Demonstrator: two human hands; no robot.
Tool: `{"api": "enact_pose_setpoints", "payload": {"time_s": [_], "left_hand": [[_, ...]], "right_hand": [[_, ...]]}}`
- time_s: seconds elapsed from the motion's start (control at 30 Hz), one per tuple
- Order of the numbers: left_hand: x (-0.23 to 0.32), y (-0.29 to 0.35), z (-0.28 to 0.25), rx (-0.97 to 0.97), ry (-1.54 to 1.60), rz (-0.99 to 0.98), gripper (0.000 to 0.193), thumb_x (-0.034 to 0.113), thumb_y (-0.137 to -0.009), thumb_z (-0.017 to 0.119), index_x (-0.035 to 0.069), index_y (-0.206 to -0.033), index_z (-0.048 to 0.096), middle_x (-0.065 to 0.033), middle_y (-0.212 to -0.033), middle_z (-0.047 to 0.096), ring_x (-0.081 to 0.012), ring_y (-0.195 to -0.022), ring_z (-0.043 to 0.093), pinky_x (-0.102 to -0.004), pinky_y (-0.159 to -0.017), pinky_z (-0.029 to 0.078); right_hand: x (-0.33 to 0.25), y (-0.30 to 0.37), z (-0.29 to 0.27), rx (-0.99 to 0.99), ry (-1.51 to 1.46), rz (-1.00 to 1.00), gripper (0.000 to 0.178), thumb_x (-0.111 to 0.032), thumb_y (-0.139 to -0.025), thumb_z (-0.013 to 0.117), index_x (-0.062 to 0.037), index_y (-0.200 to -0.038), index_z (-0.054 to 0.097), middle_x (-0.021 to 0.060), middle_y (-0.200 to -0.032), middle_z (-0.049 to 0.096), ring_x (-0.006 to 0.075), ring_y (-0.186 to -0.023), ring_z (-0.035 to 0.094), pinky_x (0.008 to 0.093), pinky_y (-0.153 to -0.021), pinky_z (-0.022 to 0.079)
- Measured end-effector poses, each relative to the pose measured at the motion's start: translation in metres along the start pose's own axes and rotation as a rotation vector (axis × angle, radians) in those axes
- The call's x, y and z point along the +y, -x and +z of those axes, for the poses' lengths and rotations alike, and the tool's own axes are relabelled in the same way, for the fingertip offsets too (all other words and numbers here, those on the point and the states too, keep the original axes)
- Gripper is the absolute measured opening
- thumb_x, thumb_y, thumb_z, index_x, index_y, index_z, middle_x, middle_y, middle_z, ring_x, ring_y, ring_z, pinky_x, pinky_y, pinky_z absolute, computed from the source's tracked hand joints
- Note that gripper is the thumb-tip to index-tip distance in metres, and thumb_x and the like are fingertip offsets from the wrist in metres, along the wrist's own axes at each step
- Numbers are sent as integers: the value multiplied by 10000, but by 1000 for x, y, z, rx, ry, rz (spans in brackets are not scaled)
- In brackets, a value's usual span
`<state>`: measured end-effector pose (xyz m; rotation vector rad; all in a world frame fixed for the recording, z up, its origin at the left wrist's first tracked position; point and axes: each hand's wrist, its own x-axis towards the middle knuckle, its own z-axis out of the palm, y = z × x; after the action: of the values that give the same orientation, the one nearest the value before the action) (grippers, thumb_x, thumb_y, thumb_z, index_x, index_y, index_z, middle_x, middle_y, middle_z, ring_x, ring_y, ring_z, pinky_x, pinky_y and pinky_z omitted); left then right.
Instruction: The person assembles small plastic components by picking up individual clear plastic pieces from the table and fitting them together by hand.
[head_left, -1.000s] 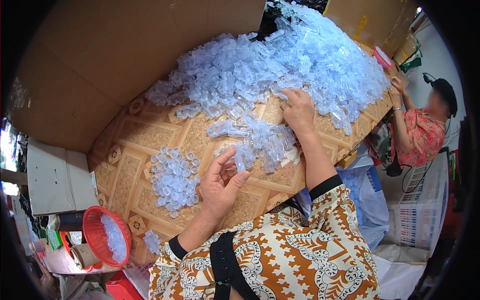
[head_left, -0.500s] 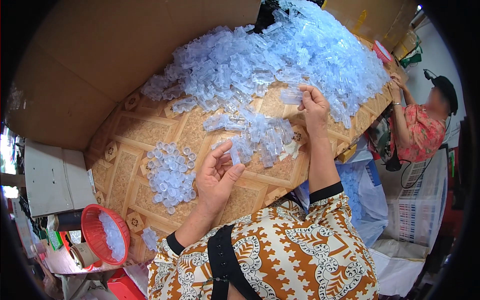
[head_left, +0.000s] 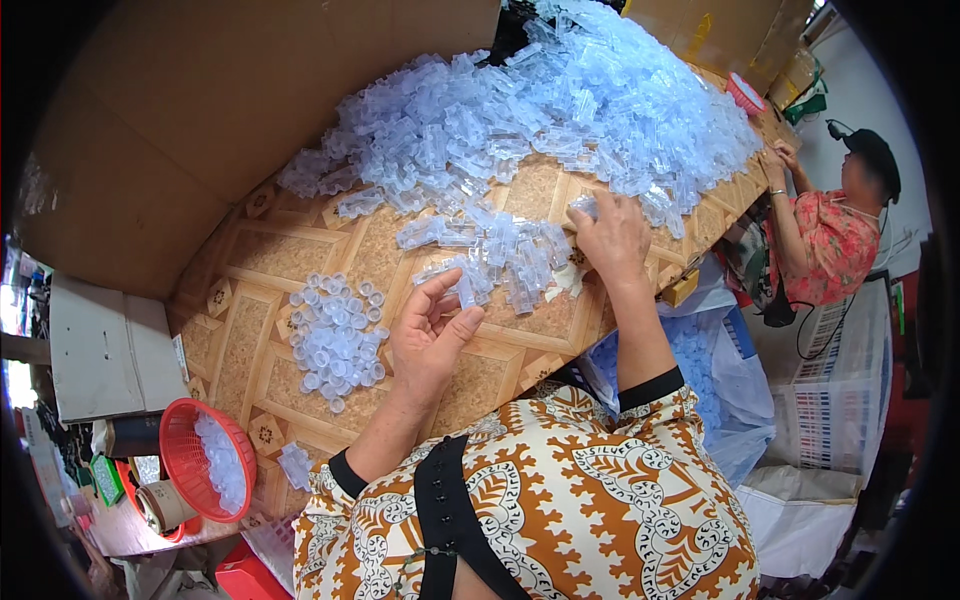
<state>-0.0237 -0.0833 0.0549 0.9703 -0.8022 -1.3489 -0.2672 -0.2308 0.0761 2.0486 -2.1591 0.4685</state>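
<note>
My left hand (head_left: pixel 428 335) is raised over the table's near side. A small clear plastic piece (head_left: pixel 465 292) appears gripped between its thumb and index finger, overlapping the small heap behind. Farther right, my right hand (head_left: pixel 615 235) reaches over the table with its palm down. Its fingers close on a clear plastic holder (head_left: pixel 584 205), partly hidden under them. Between the hands lies a small heap of similar clear holders (head_left: pixel 515 250). Left of my left hand, small round clear caps (head_left: pixel 338 335) are spread in a loose pile.
A large mound of clear plastic parts (head_left: pixel 560 100) covers the table's far side, against a cardboard wall (head_left: pixel 250 90). A red basket (head_left: pixel 170 465) of pale parts stands at lower left. A co-worker in a floral shirt (head_left: pixel 830 245) works at right, beside plastic bags (head_left: pixel 735 380).
My right hand has turned palm down and come slightly nearer, its holder now mostly covered by the fingers. My left hand has barely moved. The whole view has shifted slightly.
</note>
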Motion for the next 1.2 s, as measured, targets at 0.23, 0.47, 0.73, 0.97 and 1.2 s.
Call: {"api": "enact_pose_setpoints", "payload": {"time_s": [0.23, 0.47, 0.73, 0.97, 1.2], "left_hand": [[2, 2, -1, -14, -19, 48, 515, 128, -882, 803, 34, -1346, 599, -25, -1121, 648, -79, -999, 579, -240, -870, 519], [4, -8, -5, -21, -6, 95, 558, 93, -885, 782, 19, -1387, 549, -68, -1247, 620, -109, -1046, 574, -264, -931, 508], [10, -8, -2, -75, 352, 65, 594, -7, -897, 722, -12, -1430, 461, -131, -1374, 553, -190, -1220, 576, -330, -1051, 488], [18, -6, -5, -62, 282, 111, 626, -51, -883, 713, -21, -1447, 443, -150, -1410, 529, -204, -1265, 556, -340, -1062, 501], [6, -9, -9, -101, 189, 197, 631, -79, -869, 725, -18, -1441, 466, -160, -1574, 386, -230, -1363, 493, -358, -1095, 491]], "right_hand": [[-11, -7, 5, -62, 166, 46, 492, -378, -852, 741, 0, -1157, 663, 258, -1132, 677, 399, -1105, 612, 510, -953, 477], [0, 6, 1, 18, -240, 3, 604, -263, -837, 737, 5, -1351, 567, 257, -1187, 664, 391, -1085, 644, 472, -925, 519], [-71, 77, -23, -295, -1307, -396, 691, -114, -887, 722, -15, -1511, 443, 123, -1339, 613, 203, -1163, 574, 350, -1048, 441], [-86, 83, -26, -445, -1246, -445, 652, -149, -894, 725, -20, -1484, 481, 121, -1317, 615, 212, -1160, 582, 342, -1039, 446], [-85, 83, -27, -458, -1272, -451, 658, -166, -879, 727, -24, -1479, 498, 120, -1371, 600, 216, -1186, 577, 348, -1046, 445]]}}
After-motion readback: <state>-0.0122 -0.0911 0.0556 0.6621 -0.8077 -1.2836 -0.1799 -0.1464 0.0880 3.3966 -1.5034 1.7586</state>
